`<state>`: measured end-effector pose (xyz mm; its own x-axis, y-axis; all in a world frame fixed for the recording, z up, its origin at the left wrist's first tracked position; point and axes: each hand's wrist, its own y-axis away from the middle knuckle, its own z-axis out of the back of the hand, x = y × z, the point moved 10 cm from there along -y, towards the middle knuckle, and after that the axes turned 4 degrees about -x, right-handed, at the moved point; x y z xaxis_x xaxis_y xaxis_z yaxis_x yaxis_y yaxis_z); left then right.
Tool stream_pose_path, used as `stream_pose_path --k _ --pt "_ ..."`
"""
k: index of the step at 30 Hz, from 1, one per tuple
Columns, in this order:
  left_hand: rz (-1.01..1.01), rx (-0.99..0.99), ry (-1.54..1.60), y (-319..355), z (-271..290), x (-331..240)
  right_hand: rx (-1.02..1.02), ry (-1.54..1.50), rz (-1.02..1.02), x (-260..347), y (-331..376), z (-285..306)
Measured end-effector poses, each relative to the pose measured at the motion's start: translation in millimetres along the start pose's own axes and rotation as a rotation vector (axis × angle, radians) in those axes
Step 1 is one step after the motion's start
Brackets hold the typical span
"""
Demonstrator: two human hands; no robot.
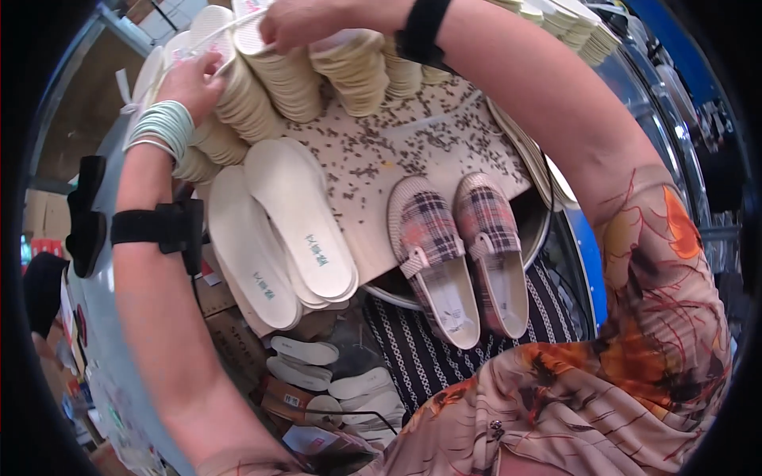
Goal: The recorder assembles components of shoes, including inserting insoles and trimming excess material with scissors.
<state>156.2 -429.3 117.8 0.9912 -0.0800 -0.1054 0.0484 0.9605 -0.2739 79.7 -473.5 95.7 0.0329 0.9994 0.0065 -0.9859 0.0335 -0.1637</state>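
At the far edge of the board, my left hand (pixel 193 86) and my right hand (pixel 298 25) are closed at a thin white strip (pixel 226 30). It stretches between them across the tops of bundled cream insoles (pixel 246 99). Several pale green bands (pixel 161 127) circle my left wrist. Below my hands, two piles of loose insoles (pixel 305 214) with small green printing lie at the board's left side. A pair of plaid slip-on shoes (pixel 436 246) rests at the near right edge, toes pointing away. My right fingertips are partly out of sight.
Small dark bits (pixel 373 151) are scattered over the pale board (pixel 361 238). More insole stacks (pixel 349 75) line its back, with others (pixel 571 24) at the far right. Lower down are loose insoles (pixel 365 385), an open carton (pixel 286 401) and a striped dark cloth (pixel 405 353).
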Motion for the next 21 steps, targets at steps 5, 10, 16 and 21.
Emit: stream_pose_path --k 5,10,16,21 --pt "-0.123 -0.022 -0.348 -5 -26 -15 -0.103 0.095 -0.1 7 7 -12" --pt "0.012 -0.01 -0.307 -11 -25 -23 -0.125 0.245 -0.213 -2 19 0" --pt "0.131 0.13 -0.11 6 -15 6 -0.25 0.0 -0.484 0 21 13" --pt "-0.022 -0.127 0.033 37 30 12 -0.422 -0.101 -0.452 2 37 16"
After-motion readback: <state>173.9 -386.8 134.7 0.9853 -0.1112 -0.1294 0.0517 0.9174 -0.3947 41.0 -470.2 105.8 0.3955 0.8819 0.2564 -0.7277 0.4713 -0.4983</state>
